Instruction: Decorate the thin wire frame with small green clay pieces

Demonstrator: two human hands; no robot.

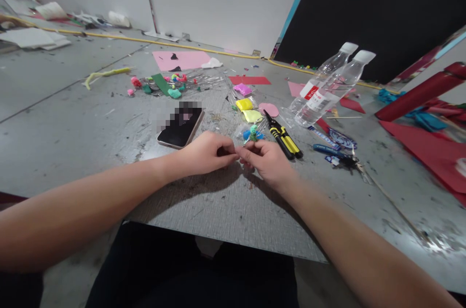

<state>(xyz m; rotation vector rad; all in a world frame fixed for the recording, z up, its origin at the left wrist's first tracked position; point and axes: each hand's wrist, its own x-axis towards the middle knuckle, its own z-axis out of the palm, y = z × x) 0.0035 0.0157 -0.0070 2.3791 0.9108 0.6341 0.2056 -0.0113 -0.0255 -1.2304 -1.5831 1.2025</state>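
My left hand [211,152] and my right hand [269,162] meet above the near part of the table, thumbs and fingertips pinched together. Whatever lies between their fingers is too small or hidden to make out. Just beyond the right fingers is a small green clay-like piece [254,132], with a blue packet [258,136] behind it; whether the hand touches either I cannot tell. To the right lie yellow-and-black pliers [284,139]. A phone [180,126] rests beyond my left hand. Yellow [243,104], pale yellow [253,116] and purple packets [242,89] lie farther back.
Two clear plastic bottles [324,89] stand at the right, near keys [349,162] and red paper [425,152]. Several wire stems with colourful clay bits [174,79] lie at the back left, near pink paper [182,60]. The grey table [218,206] ends close to my lap.
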